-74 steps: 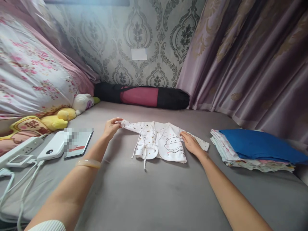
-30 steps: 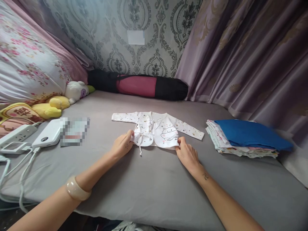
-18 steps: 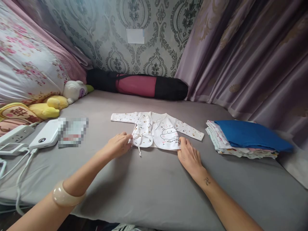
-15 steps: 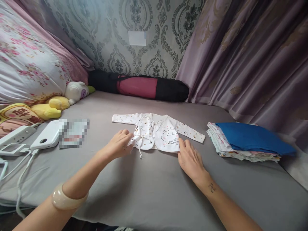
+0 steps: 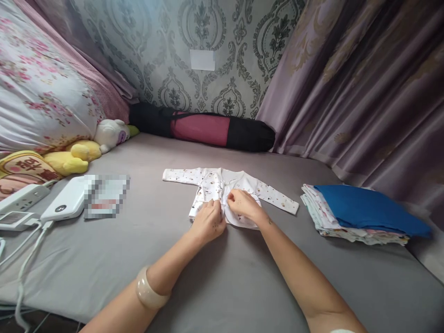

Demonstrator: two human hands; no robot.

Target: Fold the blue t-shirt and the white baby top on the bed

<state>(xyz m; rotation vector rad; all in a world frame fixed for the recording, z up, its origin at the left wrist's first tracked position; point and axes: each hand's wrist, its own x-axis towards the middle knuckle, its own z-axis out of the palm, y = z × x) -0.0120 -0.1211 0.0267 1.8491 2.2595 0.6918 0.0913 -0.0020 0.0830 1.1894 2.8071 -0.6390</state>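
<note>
A white baby wrap shirt (image 5: 211,182) with a small scattered print lies on the grey bed, both sleeves spread to the sides. Over the middle of its front, my left hand (image 5: 209,221) is closed, its fingers curled down on the cloth by the front opening. Just right of it, my right hand (image 5: 244,206) is pinched closed at the inner edge of the right front panel and covers much of that panel. The exact bits of cloth or tie between my fingertips are hidden. A pale bangle (image 5: 149,289) circles my left forearm.
To the right lies a stack of folded clothes (image 5: 333,224) topped by a blue cloth (image 5: 367,210). On the left are a white power bank (image 5: 67,199), cables, a power strip (image 5: 24,196) and plush toys (image 5: 111,134). A black and maroon roll bag (image 5: 201,129) lies along the wall.
Both hands have moved inward from the shirt's lower side corners to its centre front. The printed bear on the right panel is now largely out of sight. The view has shifted slightly.
</note>
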